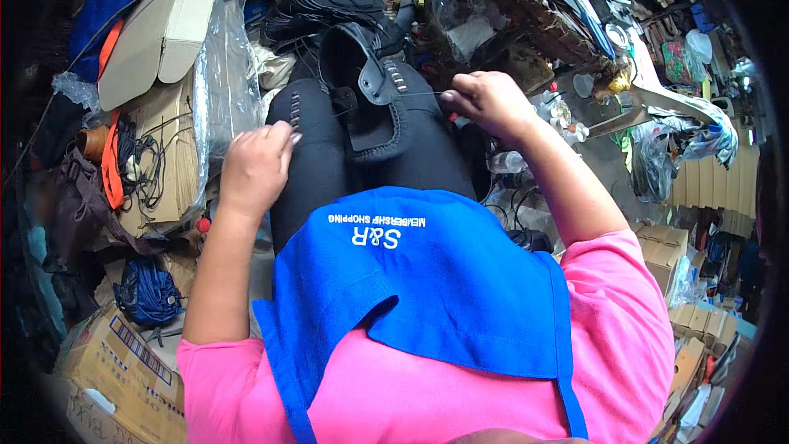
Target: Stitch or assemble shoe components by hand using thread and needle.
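Observation:
A black leather piece [380,127] rests between my thighs. It has a rounded hollow upper part, a flap with metal rivets and a stitched lower edge; I cannot tell its exact kind. From its right side a thin thread [423,94] runs taut to my right hand [489,105], whose fingers are closed on it. My left hand [256,166] is closed in a pinch to the left of the leather piece, beside my left knee. A faint line of thread leads from those fingertips toward the piece.
A bundle of black cords [325,10] lies beyond my knees. Flattened cardboard [168,33] and plastic sheeting stand at the left, with a carton [123,378] nearer me. Right of my knees are a clear plastic bottle [507,162] and a rough-edged bench [534,8].

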A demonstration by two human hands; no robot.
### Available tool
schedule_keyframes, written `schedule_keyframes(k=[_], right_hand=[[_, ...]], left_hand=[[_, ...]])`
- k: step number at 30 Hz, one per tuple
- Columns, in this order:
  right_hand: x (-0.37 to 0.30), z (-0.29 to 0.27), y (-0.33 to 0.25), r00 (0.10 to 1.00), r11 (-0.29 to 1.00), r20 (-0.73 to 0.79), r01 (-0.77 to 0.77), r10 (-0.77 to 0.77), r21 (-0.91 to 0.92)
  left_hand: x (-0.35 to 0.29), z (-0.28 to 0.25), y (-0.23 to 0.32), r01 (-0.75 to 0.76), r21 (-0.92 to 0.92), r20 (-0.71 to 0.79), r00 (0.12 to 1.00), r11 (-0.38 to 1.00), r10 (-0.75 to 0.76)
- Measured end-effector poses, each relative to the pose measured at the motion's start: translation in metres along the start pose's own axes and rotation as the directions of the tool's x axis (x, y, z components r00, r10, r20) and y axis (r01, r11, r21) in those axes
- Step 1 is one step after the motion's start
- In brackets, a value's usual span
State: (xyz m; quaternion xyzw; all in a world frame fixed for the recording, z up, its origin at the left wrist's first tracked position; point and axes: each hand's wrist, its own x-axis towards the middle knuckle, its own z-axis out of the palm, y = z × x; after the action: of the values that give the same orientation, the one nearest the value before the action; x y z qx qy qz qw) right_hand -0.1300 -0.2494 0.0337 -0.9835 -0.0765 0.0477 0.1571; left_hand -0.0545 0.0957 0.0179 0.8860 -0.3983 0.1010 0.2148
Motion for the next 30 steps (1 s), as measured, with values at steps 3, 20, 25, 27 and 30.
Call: schedule_keyframes(k=[3, 20, 25, 27, 30], right_hand=[[-0.003, 0.022, 0.015, 0.997, 0.996, -0.043, 0.06, -0.063, -0.067], [-0.06, 0.034, 0.052, 0.842, 0.359, 0.105, -0.334, 0.529, 0.872], [-0.079, 0.002, 0.013, 0.793, 0.549, -0.24, -0.138, 0.56, 0.824], [-0.075, -0.011, -0.012, 0.789, 0.638, -0.37, -0.035, 0.49, 0.77], [-0.062, -0.024, -0.051, 0.777, 0.781, -0.563, 0.156, 0.281, 0.605]], left_hand=[[-0.017, 0.007, -0.014, 0.058, 0.02, 0.088, 0.994, 0.998, -0.06], [0.138, 0.015, 0.038, -0.35, -0.007, 0.49, 0.815, 0.937, 0.308], [0.155, -0.016, 0.04, -0.403, 0.014, 0.395, 0.843, 0.915, 0.365], [0.151, -0.033, 0.045, -0.262, -0.074, 0.282, 0.92, 0.962, 0.273], [0.138, -0.051, 0.054, -0.191, -0.252, 0.171, 0.956, 0.949, 0.238]])
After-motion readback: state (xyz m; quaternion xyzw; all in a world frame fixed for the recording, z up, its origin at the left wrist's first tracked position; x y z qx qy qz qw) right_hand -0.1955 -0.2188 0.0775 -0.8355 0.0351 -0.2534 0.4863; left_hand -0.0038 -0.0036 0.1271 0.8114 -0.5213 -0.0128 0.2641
